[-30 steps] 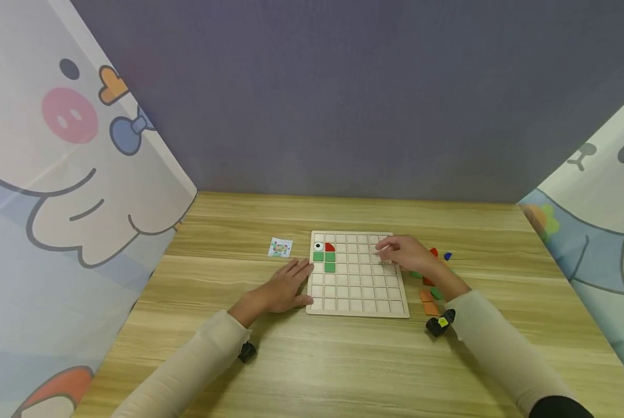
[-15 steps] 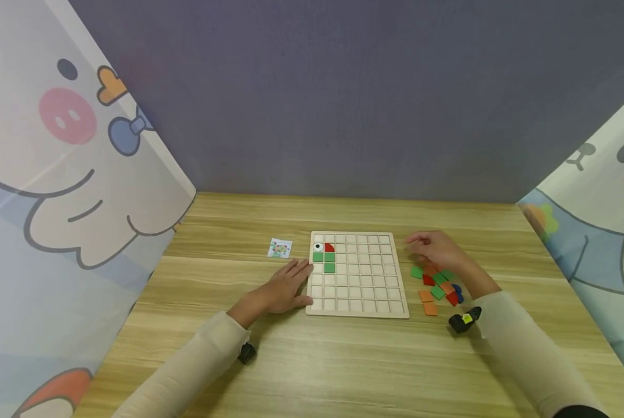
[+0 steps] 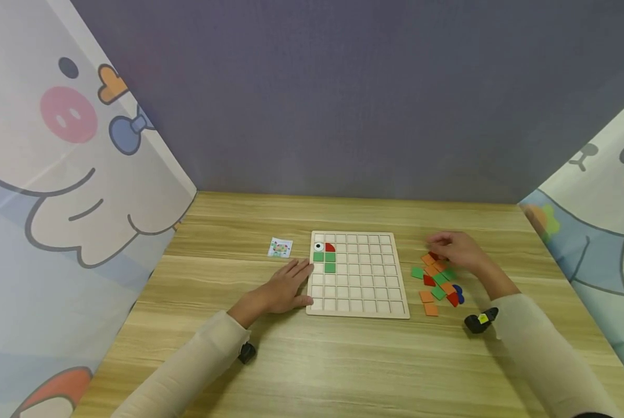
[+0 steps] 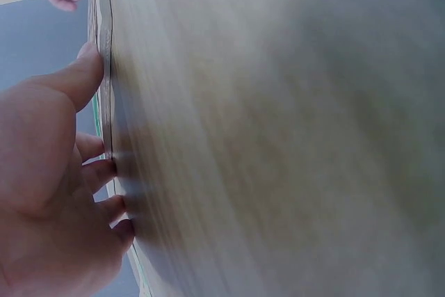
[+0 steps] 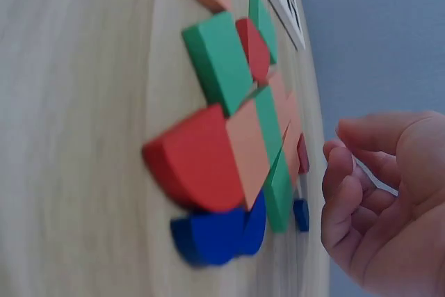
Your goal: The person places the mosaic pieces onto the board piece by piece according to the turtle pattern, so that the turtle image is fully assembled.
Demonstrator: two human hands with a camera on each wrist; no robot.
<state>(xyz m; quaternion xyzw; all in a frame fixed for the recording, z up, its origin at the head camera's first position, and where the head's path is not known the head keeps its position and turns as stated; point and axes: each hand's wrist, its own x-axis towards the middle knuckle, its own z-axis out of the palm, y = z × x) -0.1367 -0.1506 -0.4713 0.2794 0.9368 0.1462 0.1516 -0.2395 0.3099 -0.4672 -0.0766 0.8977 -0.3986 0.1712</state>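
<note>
A pale wooden grid board (image 3: 364,278) lies flat on the table. Its left columns hold a round eye piece (image 3: 318,247), a red quarter-round piece (image 3: 329,247) and green squares (image 3: 329,267). Against the board's left edge rests my left hand (image 3: 285,287), fingers extended, thumb and fingertips at the rim. My right hand (image 3: 455,249) hovers over the far end of a loose pile right of the board, its fingers bent and nothing visible in them. In the right wrist view the pile shows red (image 5: 195,158), green (image 5: 219,64), orange and blue pieces (image 5: 208,238).
A small printed pattern card (image 3: 280,248) lies left of the board. Orange squares (image 3: 430,310) sit at the pile's near end. A grey panel (image 3: 353,116) stands behind the table, with cartoon-printed panels (image 3: 82,174) at the sides.
My right hand has moved right, from above the board's right side to the far end of the pile, uncovering the pieces. My left hand has stayed in place.
</note>
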